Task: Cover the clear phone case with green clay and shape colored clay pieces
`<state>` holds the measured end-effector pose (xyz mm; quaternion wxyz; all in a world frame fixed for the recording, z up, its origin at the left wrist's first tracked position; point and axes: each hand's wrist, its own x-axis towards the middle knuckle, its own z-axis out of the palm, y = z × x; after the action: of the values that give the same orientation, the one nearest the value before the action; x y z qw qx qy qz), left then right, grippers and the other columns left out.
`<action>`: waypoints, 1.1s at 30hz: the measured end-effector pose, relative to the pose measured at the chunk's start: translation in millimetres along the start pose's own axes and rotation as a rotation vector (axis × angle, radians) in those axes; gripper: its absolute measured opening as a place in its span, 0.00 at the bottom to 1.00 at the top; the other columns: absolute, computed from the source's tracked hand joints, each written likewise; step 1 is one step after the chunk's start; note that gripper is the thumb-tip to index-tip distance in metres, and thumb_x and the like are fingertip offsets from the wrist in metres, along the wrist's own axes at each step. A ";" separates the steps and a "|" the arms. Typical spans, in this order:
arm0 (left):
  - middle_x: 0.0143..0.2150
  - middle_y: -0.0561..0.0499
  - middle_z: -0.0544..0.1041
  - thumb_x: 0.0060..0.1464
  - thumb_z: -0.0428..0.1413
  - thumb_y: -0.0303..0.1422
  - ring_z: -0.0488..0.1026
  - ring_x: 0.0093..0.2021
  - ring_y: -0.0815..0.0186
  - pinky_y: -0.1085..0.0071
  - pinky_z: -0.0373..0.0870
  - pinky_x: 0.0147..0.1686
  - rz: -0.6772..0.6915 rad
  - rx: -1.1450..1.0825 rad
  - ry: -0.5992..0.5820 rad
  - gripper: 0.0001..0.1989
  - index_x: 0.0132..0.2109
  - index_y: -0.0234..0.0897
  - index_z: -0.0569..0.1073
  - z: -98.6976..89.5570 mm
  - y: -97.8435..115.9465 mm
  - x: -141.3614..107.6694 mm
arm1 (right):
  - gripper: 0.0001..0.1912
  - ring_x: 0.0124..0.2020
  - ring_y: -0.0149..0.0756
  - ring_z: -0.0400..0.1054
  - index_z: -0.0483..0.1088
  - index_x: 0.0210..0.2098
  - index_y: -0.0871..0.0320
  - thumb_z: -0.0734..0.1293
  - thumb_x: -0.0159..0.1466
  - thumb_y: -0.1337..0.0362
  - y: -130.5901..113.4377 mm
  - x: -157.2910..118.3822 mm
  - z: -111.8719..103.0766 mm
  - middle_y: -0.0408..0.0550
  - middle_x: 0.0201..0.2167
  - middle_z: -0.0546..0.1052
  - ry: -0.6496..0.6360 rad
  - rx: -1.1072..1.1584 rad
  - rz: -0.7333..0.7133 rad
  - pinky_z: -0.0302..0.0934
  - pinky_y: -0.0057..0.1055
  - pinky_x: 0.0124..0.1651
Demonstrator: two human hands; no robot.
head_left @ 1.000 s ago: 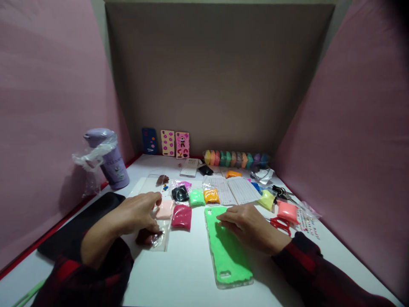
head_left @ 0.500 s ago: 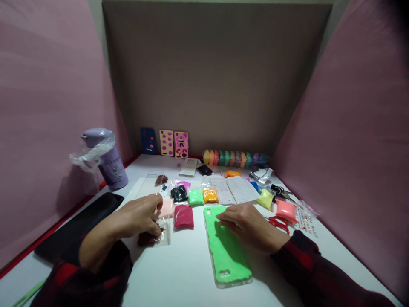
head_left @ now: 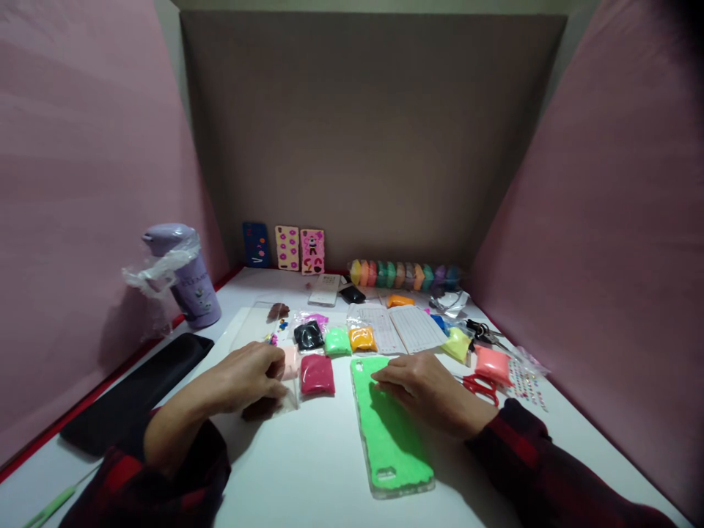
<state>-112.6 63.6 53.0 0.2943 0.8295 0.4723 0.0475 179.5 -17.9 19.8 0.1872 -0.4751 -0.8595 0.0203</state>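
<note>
My left hand (head_left: 242,378) is closed, thumb and fingers pinching a small clear plastic packet (head_left: 291,400) with something dark brown (head_left: 258,411) in it, largely hidden under the hand. Beside those fingers lie a pale pink clay packet (head_left: 289,362) and a dark pink clay packet (head_left: 317,375). A clear phone case covered in bright green clay (head_left: 391,433) lies flat on the table. My right hand (head_left: 426,385) rests over its upper part, fingertips drawn together on the green surface; anything between them is hidden.
Black, green and orange clay packets (head_left: 363,338) lie ahead, by an open notebook (head_left: 418,328). Red-handled scissors (head_left: 481,389) and a coral packet (head_left: 492,364) are at right. A purple bottle (head_left: 192,282) and black pouch (head_left: 137,392) stand left. Decorated phone cases (head_left: 287,248) lean on the back wall.
My left hand has shifted slightly to the right, and the clear packet has moved with it. My right hand and the green phone case stay in place.
</note>
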 end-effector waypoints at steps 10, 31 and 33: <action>0.14 0.57 0.69 0.46 0.60 0.38 0.65 0.13 0.71 0.76 0.56 0.15 0.165 -0.860 0.206 0.14 0.26 0.38 0.63 32.6 61.7 17.1 | 0.19 0.26 0.29 0.62 0.69 0.50 0.60 0.68 0.60 0.60 -18.6 7.4 0.6 0.45 0.30 0.74 0.171 0.624 0.201 0.55 0.26 0.28; 0.25 0.53 0.73 0.50 0.59 0.43 0.68 0.24 0.69 0.74 0.63 0.27 0.258 -1.289 0.228 0.15 0.29 0.35 0.70 88.7 68.5 46.9 | 0.17 0.22 0.28 0.56 0.64 0.24 0.59 0.62 0.64 0.55 -15.0 6.8 19.1 0.40 0.20 0.64 0.401 0.860 0.350 0.52 0.26 0.26; 0.24 0.54 0.71 0.52 0.58 0.43 0.65 0.23 0.71 0.75 0.61 0.26 0.260 -1.282 0.250 0.15 0.28 0.34 0.71 87.9 68.2 46.0 | 0.17 0.22 0.27 0.56 0.64 0.24 0.59 0.62 0.64 0.54 -14.4 6.2 21.1 0.39 0.19 0.63 0.406 0.874 0.371 0.51 0.26 0.25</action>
<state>-4.4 35.9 7.9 0.6644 0.5287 0.2770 0.4498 157.6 -17.6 5.2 0.5245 -0.4914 -0.6183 0.3180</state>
